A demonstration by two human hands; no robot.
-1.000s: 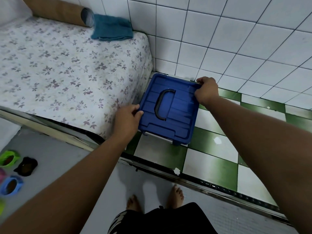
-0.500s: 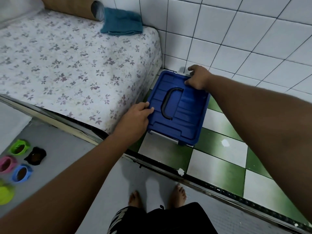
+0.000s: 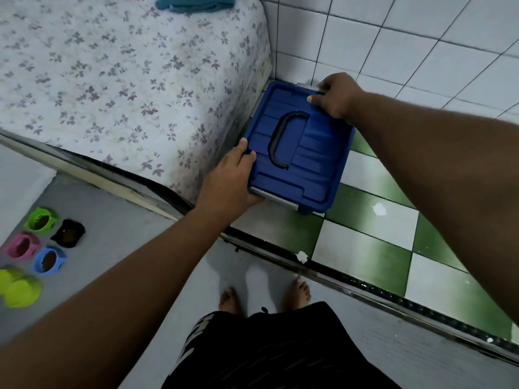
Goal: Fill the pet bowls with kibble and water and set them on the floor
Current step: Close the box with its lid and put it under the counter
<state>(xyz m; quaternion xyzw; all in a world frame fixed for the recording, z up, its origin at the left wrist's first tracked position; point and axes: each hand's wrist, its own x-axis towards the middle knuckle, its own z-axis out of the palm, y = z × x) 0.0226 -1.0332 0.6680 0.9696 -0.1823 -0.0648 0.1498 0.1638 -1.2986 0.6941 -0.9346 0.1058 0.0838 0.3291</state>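
Observation:
A blue lidded storage box (image 3: 314, 161) with a black handle stands on the green and white floor tiles, between the mattress and the tiled wall. My left hand (image 3: 227, 181) grips its near left edge by the grey latch. My right hand (image 3: 335, 96) grips its far edge at the other latch. Several small pet bowls sit on the grey floor at the far left: a green one (image 3: 40, 219), a black one (image 3: 68, 233), a pink one (image 3: 22, 245) and a blue one (image 3: 50, 260), each with brown kibble inside. A yellow-green bowl (image 3: 18, 287) lies below them.
A flowered mattress (image 3: 118, 80) fills the upper left, with a teal cloth (image 3: 196, 2) at its far end. A metal door track (image 3: 365, 284) runs across the floor between the grey floor and the checked tiles. My bare feet stand just before it.
The view has tilted down and closer to the box. My right hand slid along the far edge to the latch, and my left hand moved down the near edge to the other latch.

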